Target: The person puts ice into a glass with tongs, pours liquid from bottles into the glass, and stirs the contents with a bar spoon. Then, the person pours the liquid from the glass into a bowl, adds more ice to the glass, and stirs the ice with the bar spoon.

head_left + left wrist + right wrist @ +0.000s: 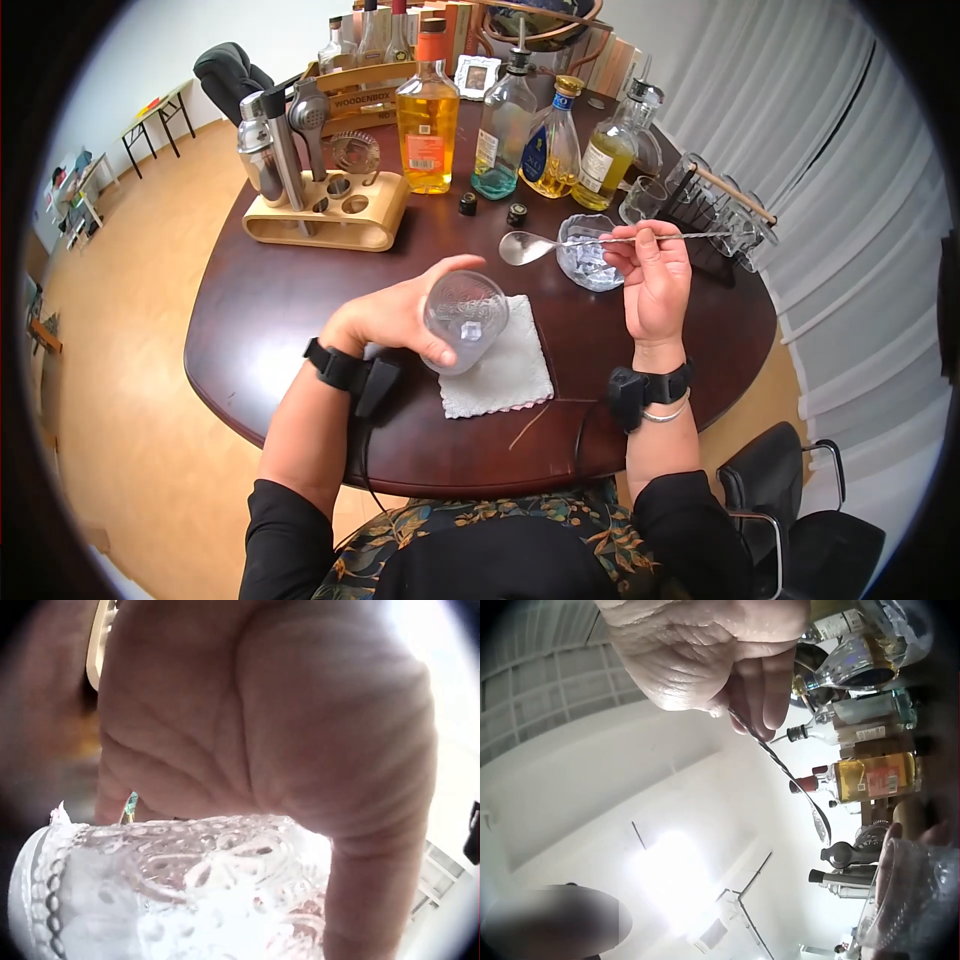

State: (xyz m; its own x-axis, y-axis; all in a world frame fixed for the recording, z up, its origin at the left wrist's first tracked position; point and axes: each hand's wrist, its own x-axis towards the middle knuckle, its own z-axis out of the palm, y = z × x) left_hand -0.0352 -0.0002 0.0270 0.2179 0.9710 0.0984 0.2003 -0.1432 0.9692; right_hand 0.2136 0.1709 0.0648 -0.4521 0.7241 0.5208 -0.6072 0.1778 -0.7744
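My left hand (392, 308) grips a clear embossed glass (482, 345), thumb on the near side and fingers round the far side. An ice cube (470, 330) shows inside it. The glass overlaps a white folded cloth (512, 388) in the head view; up close in the left wrist view its raised pattern (202, 877) lies beneath the palm. Between thumb and fingers, my right hand (656, 285) pinches a bar spoon (528, 248) by its twisted handle. The spoon's bowl points left, and its handle crosses above a glass bowl (566, 270) of ice (592, 265).
A wooden stand (270, 225) with bar tools is at the back left. Several bottles, among them an orange-capped one (427, 120), line the back. Two black caps (516, 214) lie before them. A rack of glasses (715, 215) stands at the right; a black chair (765, 470) is beside the table.
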